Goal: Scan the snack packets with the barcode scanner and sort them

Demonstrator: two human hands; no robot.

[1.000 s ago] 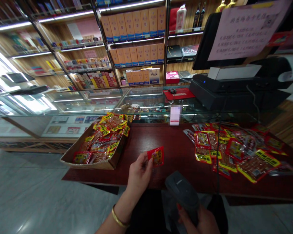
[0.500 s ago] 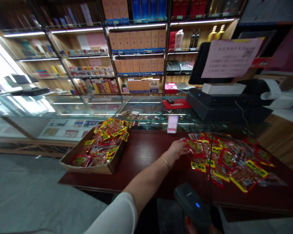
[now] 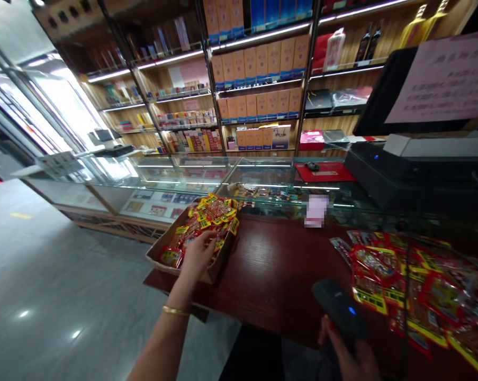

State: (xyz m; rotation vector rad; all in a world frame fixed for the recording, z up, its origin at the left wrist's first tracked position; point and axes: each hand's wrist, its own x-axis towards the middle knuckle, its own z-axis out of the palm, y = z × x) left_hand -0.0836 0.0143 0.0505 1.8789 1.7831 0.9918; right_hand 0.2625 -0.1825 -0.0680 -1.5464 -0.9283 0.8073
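My left hand (image 3: 201,255), with a thin gold bracelet on its wrist, is over the near right part of a cardboard box (image 3: 218,269). Its fingers are stretched out over the packets, and I see nothing held in them. Inside the box lie many clear snack packets (image 3: 217,209) with red and yellow edges. Low in the view, my right hand (image 3: 345,352) is wrapped round the handle of a dark barcode scanner (image 3: 337,304) that shows a blue light. More snack packets (image 3: 371,264) lie heaped on the dark red table (image 3: 270,264) to the right of the scanner.
Behind the table runs a glass display counter (image 3: 262,172), bearing a red mouse pad (image 3: 330,172). A small pale card (image 3: 317,210) stands at the table's back edge. A black monitor (image 3: 381,100) is at the right. A dark cable (image 3: 407,296) crosses before the heap.
My left hand has moved from the packet heap at the right to the box at the left. The view has turned left. My right hand still holds the scanner.
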